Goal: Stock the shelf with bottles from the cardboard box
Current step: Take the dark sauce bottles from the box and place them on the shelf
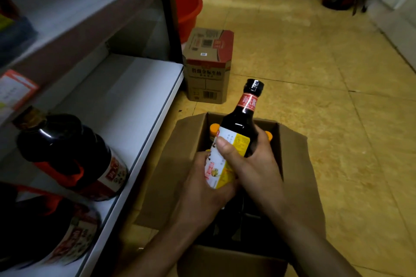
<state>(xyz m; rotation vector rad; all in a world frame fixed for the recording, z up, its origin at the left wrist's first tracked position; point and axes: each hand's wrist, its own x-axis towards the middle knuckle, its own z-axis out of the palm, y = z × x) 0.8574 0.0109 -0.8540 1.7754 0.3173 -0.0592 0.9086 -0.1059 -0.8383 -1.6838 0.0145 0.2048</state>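
Dark glass bottle (239, 128) is above the open cardboard box (180, 164), neck pointing away from me. My right hand (252, 164) grips its label, my left hand (202, 189) its base. Shelf (126, 101) lies left, nearer my left hand.

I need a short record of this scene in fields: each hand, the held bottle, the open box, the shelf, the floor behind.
left hand: grips lower end of bottle
right hand: grips bottle's middle, thumb on label
bottle: dark, capped, tilted, above open box
open box: on floor, orange caps inside
shelf: two large jugs at near end
floor behind: closed box, red bucket
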